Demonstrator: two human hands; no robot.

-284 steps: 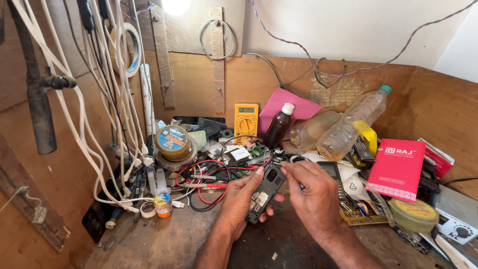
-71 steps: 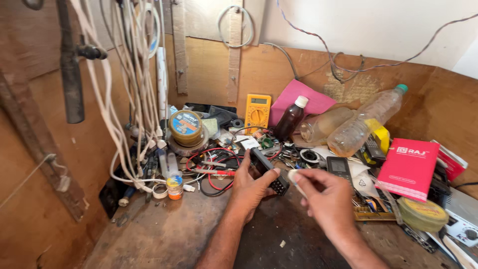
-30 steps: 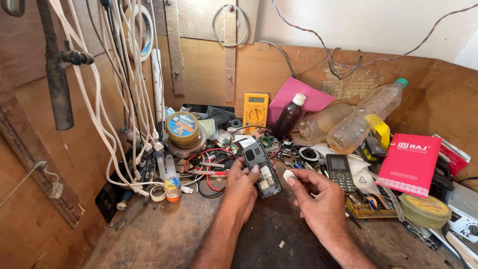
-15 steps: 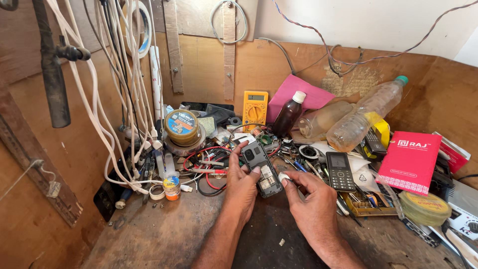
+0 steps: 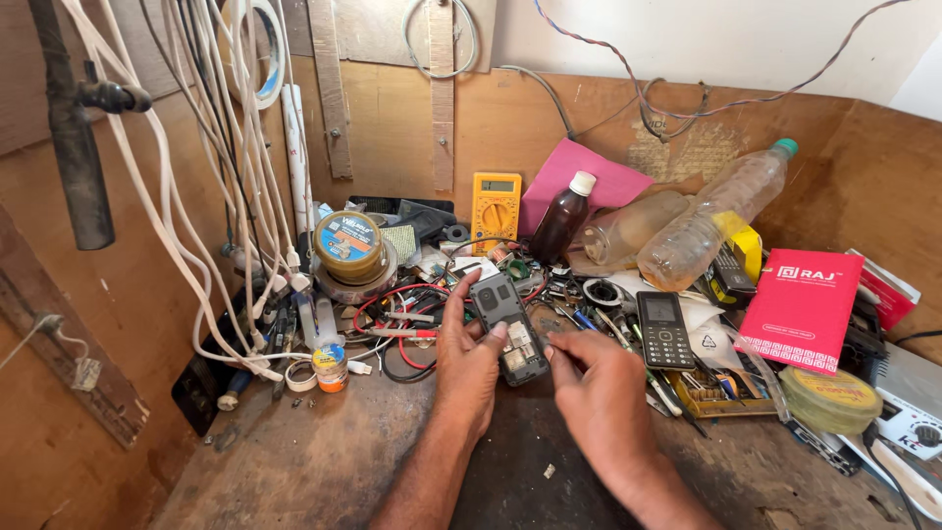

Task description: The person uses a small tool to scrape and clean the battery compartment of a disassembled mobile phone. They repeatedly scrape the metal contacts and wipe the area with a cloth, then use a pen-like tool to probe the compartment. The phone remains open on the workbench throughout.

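Here, the left hand [image 5: 469, 361] grips an opened dark mobile phone [image 5: 508, 328], back cover off, above the cluttered surface [image 5: 294, 461]. The right hand [image 5: 597, 393] pinches its fingers [image 5: 557, 345] closed at the phone's lower edge, near a black keypad phone [image 5: 664, 329].

The small dark phone [image 5: 508, 329] with its back cover off now stands tilted upright in the left hand [image 5: 469, 358], thumb across its open back, where 9.5 seconds ago it lay lower and flatter between both palms. The right hand [image 5: 597, 393], which 2.4 seconds ago was drawn away to the right with a tiny white part pinched in its fingertips, is back at the phone's lower edge, fingertips touching it. A black keypad phone [image 5: 663, 329], earlier hidden under the right hand, now lies face up on the tabletop [image 5: 294, 461] just right of the hands. The head camera has tipped slightly.
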